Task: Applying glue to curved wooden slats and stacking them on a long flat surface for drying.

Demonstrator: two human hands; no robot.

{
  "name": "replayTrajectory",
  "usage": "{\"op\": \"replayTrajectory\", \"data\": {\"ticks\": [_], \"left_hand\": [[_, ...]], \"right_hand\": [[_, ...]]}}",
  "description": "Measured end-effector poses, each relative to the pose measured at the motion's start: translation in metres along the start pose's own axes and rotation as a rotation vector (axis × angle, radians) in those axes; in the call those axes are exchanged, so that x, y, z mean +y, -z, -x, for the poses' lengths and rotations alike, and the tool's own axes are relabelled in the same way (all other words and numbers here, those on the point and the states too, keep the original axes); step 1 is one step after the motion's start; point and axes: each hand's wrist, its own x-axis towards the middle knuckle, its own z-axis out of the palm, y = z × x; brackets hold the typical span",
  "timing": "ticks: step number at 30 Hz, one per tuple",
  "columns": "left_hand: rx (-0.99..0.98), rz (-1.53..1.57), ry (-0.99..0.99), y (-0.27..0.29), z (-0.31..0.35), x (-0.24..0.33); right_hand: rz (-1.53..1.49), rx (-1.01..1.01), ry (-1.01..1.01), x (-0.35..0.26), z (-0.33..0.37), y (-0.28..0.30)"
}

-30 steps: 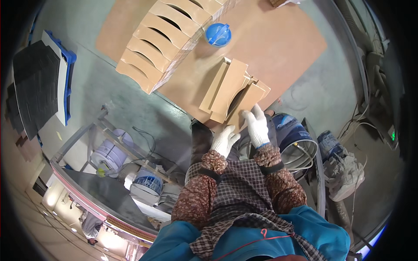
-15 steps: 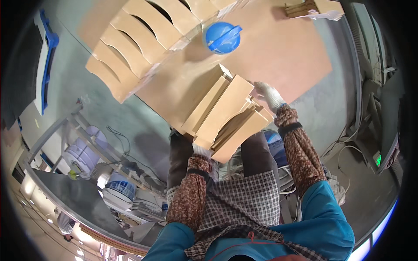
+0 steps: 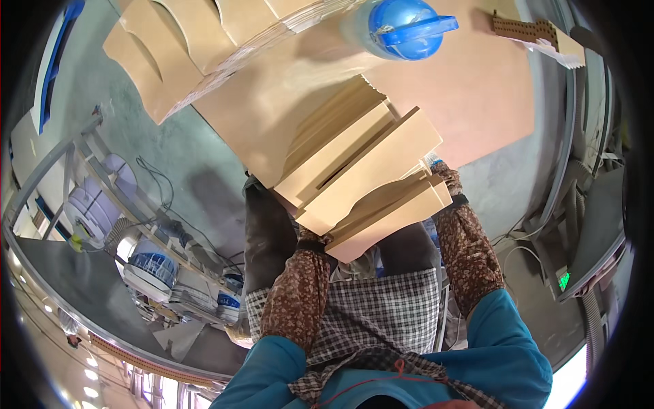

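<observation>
A bundle of tan, thin boards (image 3: 371, 174) with wavy cut edges stands on edge, tilted and fanned apart, at the table's near edge above my lap. My left forearm in a brown flowered sleeve (image 3: 296, 293) reaches to the bundle's near left end, and the boards hide that hand. At the right end, only a sliver of my white-gloved right hand (image 3: 430, 158) shows behind the boards; its fingers are hidden. Beyond the bundle, a blue round container with a bar handle (image 3: 409, 28) rests on the tan tabletop (image 3: 477, 102).
Rows of similar tan boards (image 3: 160, 58) lie at the far left of the table. A small stack (image 3: 538, 34) sits at the far right. On the lower left, a metal frame (image 3: 129, 198) holds white-and-blue buckets (image 3: 151, 267). Machinery (image 3: 593, 232) stands at the right.
My right hand, spread beside the boards before, is now mostly behind their right end. The boards look more fanned out. The view has shifted, with the blue container nearer the top edge.
</observation>
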Motion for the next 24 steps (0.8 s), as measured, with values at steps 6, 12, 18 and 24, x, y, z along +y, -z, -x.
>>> {"op": "replayTrajectory", "data": {"ticks": [6,12,18,24], "left_hand": [[-0.013,0.027,0.014,0.011,0.018,-0.004],[-0.036,0.060,0.027,0.019,0.066,-0.010],[-0.116,0.119,0.002,0.013,0.080,-0.011],[-0.291,0.142,-0.124,-0.024,0.002,-0.002]], "right_hand": [[-0.152,0.067,0.017,0.030,0.028,-0.003],[-0.215,0.102,0.035,0.028,0.072,-0.023],[-0.233,0.099,0.049,0.020,0.099,-0.034],[-0.251,0.079,0.046,0.035,0.098,-0.034]]}}
